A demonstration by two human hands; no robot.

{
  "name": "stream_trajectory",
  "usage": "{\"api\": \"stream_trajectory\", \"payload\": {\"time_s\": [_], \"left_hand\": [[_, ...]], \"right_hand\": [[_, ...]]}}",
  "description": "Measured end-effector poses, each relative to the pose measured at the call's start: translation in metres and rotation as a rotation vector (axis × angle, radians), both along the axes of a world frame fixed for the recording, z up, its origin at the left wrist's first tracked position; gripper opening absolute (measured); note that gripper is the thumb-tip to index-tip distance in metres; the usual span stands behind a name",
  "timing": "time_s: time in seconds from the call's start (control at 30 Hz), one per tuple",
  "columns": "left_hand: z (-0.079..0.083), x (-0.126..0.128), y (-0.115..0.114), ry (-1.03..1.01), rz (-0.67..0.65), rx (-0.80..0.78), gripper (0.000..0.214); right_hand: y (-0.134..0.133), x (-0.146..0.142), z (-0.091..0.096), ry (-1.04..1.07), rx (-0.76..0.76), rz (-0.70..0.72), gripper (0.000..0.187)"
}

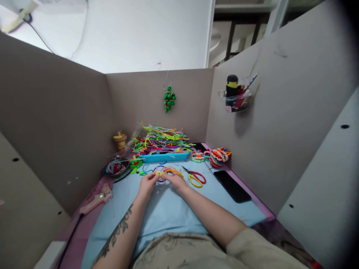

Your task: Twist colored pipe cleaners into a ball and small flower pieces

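Both hands meet over the blue cloth (157, 216) at the middle of the table. My left hand (148, 184) pinches a small yellow fuzzy piece (158, 173) between thumb and fingers. My right hand (176, 180) is closed on an orange pipe cleaner (177, 172), whose end curls over the fingers and whose other end meets the yellow piece. Whether the two are joined is too small to tell. Beneath and behind the hands lie loose blue, pink and purple pipe cleaners (146, 169). Just right of my right hand rest scissors (195, 178) with red and yellow handles, blades apart.
Behind stands a blue tray (165, 157) heaped with colourful pipe cleaners (162, 139). A phone (232, 186) lies at right, near woven fuzzy crafts (218, 157). At left are a pink glue gun (98, 198) and a round dish (117, 169). Grey panels (157, 89) enclose three sides.
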State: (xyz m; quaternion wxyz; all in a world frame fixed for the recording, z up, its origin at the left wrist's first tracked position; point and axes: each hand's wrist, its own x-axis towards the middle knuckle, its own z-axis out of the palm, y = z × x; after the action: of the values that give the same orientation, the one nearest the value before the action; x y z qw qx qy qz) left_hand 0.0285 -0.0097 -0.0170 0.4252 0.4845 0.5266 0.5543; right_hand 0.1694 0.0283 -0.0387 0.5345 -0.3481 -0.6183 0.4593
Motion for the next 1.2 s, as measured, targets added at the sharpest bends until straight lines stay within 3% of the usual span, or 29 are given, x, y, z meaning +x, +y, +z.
{"api": "stream_trajectory", "payload": {"time_s": [0.17,0.3,0.5,0.73,0.87,1.07,1.2], "left_hand": [[-0.001,0.005,0.000,-0.060,-0.019,0.041,0.048],[-0.004,0.007,0.001,-0.079,-0.033,0.073,0.058],[-0.004,0.008,0.002,-0.038,-0.042,0.086,0.050],[0.003,0.009,-0.002,-0.024,-0.020,0.085,0.054],[0.005,0.010,-0.004,0.009,-0.038,0.120,0.049],[0.002,0.009,-0.003,0.043,-0.103,0.128,0.046],[-0.001,0.007,-0.001,0.053,-0.117,0.127,0.046]], "right_hand": [[0.003,0.003,0.006,-0.066,0.073,-0.113,0.018],[0.001,0.002,0.009,0.001,0.045,-0.055,0.016],[0.002,-0.001,0.005,0.043,-0.057,0.019,0.019],[0.002,-0.002,0.005,0.094,-0.069,0.075,0.021],[0.002,-0.001,0.005,0.038,-0.040,0.071,0.025],[0.005,0.000,0.004,-0.055,0.008,-0.047,0.024],[0.003,-0.001,0.005,-0.046,-0.086,-0.003,0.026]]}}
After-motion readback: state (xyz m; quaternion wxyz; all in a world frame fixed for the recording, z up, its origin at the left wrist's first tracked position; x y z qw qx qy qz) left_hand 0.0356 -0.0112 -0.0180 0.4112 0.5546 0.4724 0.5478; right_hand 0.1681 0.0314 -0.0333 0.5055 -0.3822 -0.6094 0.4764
